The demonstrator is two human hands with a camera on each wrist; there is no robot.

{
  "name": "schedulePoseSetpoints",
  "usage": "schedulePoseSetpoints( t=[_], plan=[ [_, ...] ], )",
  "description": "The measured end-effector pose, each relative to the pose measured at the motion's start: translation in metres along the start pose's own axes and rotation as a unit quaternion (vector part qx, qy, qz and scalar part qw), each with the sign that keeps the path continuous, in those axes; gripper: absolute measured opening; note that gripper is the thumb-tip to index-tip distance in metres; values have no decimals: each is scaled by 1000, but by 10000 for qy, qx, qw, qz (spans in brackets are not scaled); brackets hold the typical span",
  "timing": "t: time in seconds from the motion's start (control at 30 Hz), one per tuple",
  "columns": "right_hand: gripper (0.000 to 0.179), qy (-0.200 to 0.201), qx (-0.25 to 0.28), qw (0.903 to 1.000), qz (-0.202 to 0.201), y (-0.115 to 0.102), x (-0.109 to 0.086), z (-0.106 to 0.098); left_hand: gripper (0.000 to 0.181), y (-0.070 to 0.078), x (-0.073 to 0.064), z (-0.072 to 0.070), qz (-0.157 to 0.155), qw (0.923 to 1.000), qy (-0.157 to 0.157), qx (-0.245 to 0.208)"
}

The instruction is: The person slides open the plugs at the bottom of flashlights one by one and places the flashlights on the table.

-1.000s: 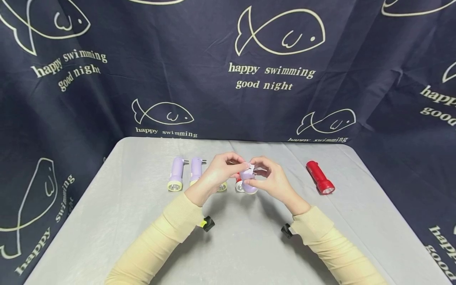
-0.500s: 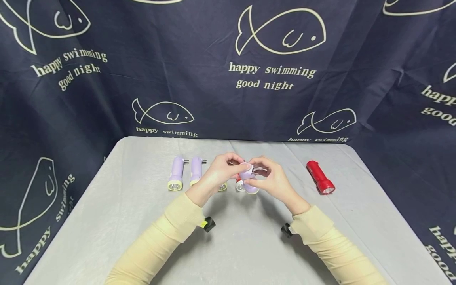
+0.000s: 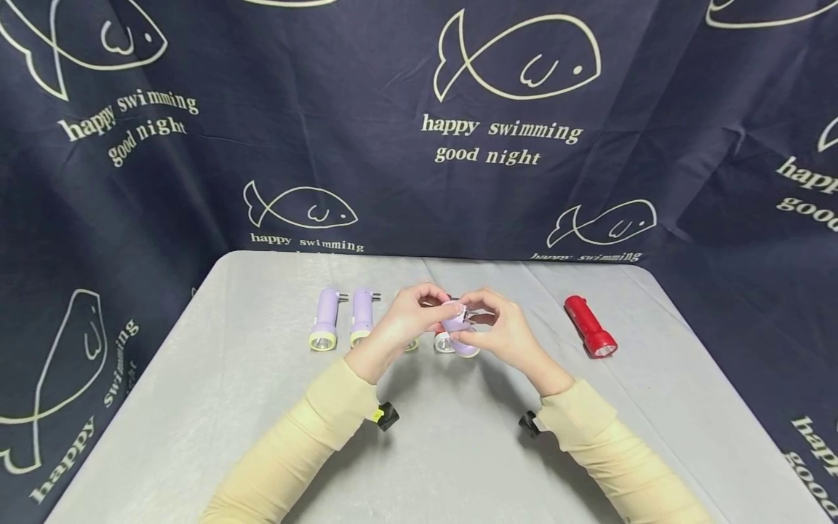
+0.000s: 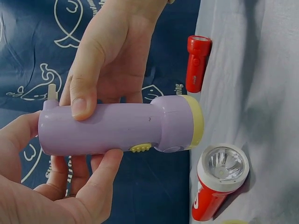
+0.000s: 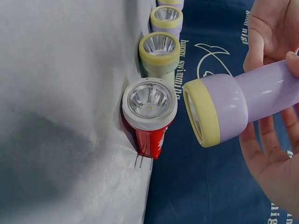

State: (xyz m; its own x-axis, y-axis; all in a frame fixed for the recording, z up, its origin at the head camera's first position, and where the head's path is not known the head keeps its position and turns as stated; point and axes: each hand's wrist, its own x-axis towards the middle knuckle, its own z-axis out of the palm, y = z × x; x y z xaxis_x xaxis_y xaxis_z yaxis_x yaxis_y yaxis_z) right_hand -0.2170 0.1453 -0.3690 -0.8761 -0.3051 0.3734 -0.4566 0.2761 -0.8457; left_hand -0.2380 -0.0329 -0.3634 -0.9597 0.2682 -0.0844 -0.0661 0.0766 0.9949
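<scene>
A lilac flashlight (image 4: pixel 126 126) with a yellow rim and yellow switch is held above the table, its lamp end angled down. My left hand (image 3: pixel 412 313) grips it near the tail, fingers at the end and side in the left wrist view. My right hand (image 3: pixel 500 331) holds it from the other side, its thumb (image 4: pixel 81 107) lying on the body. A metal plug prong (image 4: pixel 52 92) sticks out by the tail. Just behind the hands on the table lies a red flashlight with a white rim (image 5: pixel 149 105), mostly covered in the head view.
Two lilac flashlights (image 3: pixel 325 320) lie side by side at left, prongs pointing right. A pale green flashlight with a yellow rim (image 5: pixel 159 51) is partly hidden behind my left hand. An all-red flashlight (image 3: pixel 589 327) lies apart at right. A dark fish-print curtain (image 3: pixel 393 145) hangs behind the grey table (image 3: pixel 452 466).
Both hands keep hold of the lilac flashlight. It has turned slightly between them, its lamp end shifting a little right, and the white patch near its tail shows less.
</scene>
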Motion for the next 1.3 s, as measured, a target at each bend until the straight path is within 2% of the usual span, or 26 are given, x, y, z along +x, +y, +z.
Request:
schedulePoseSetpoints(
  t=[0.4,0.63,0.9,1.1,1.3],
  plan=[
    [42,95,-26,9999,54,0,1,-2,25,1,1,-1,48,9997,-161,-158],
    [47,269,332,9990,105,27,5,-6,27,4,0,0,193,9993,-189,-262],
    [45,432,655,9968,122,31,7,-9,30,0,1,0,843,9964,-112,24],
    [45,573,749,9952,259,27,7,-11,32,-6,3,2,1465,9887,9,328],
    [45,684,744,9939,430,24,7,-14,35,-9,1,4,1838,9826,-44,245]
  ],
)
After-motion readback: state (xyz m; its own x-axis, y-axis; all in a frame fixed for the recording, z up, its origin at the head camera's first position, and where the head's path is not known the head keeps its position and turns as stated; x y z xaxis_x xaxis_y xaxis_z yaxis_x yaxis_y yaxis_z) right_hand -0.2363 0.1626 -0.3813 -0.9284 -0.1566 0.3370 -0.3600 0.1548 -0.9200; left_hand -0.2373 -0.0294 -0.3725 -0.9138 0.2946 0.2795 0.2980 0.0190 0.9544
